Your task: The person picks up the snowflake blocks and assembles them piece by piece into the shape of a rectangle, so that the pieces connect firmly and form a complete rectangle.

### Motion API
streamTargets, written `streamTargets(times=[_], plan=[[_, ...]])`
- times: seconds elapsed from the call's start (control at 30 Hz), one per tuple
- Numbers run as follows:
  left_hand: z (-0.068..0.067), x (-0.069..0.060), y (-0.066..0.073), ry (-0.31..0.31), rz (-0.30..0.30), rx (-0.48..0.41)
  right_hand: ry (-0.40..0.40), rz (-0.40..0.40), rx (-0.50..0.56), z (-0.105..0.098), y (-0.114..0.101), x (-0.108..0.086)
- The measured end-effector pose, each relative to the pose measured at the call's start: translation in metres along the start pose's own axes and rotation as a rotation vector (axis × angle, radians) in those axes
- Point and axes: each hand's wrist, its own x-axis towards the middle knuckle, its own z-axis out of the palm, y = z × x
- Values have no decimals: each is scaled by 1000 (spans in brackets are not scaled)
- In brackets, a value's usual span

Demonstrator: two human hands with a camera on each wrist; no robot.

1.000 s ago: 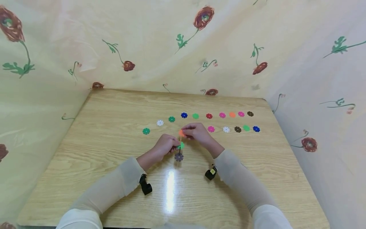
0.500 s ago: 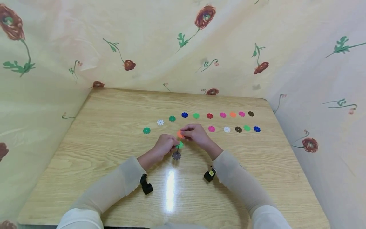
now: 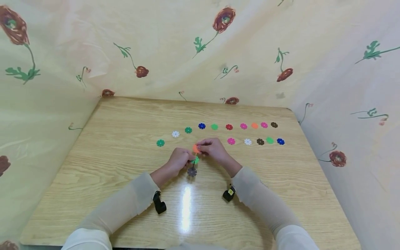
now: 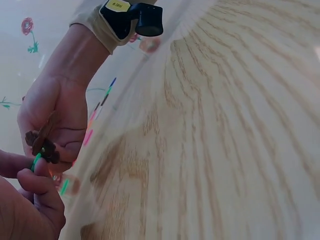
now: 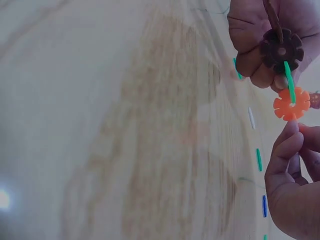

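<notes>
My hands hold a short chain of flat, flower-shaped interlocking discs above the table middle. In the head view my left hand (image 3: 179, 159) pinches the chain near its light green disc (image 3: 196, 160). Fingers and thumb of my right hand (image 3: 214, 149) pinch the orange disc (image 3: 196, 148) at the far end. A dark brown disc (image 3: 192, 172) hangs at the near end. Up close in the right wrist view, the green disc (image 5: 290, 82) stands edge-on between the orange disc (image 5: 292, 103) and the brown disc (image 5: 282, 50). Another brown piece (image 5: 272, 14) juts from that brown disc.
Two rows of loose discs lie on the wooden table (image 3: 103, 166) beyond my hands, including a dark green disc (image 3: 160, 142), a white disc (image 3: 248, 141) and a blue disc (image 3: 280, 141). A flower-printed sheet (image 3: 175, 45) rises behind and beside the table.
Both hands have shifted slightly toward me, and the chain's near end has swung a little to the left. The grips look the same, and the loose discs have stayed put.
</notes>
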Motion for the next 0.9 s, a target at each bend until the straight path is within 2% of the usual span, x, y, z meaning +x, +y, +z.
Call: streamTargets(times=[0.23, 0.33, 0.4, 0.5, 0.6, 0.73, 0.9], plan=[[-2, -1, -2, -82, -15, 21, -7, 33, 14, -1, -1, -3], [-5, 2, -2, -88, -11, 60, -7, 48, 18, -1, -1, -2], [-6, 6, -3, -71, -2, 60, -11, 52, 25, -2, 0, -2], [-8, 14, -4, -31, 2, 19, -19, 69, 36, -2, 0, -3], [-9, 20, -4, -18, -11, -42, -38, 83, 40, 0, 0, -3], [-9, 20, -1, -36, -36, -75, -65, 83, 43, 2, 0, -3], [-9, 19, 2, -59, -22, -112, -79, 72, 34, -2, -1, -5]])
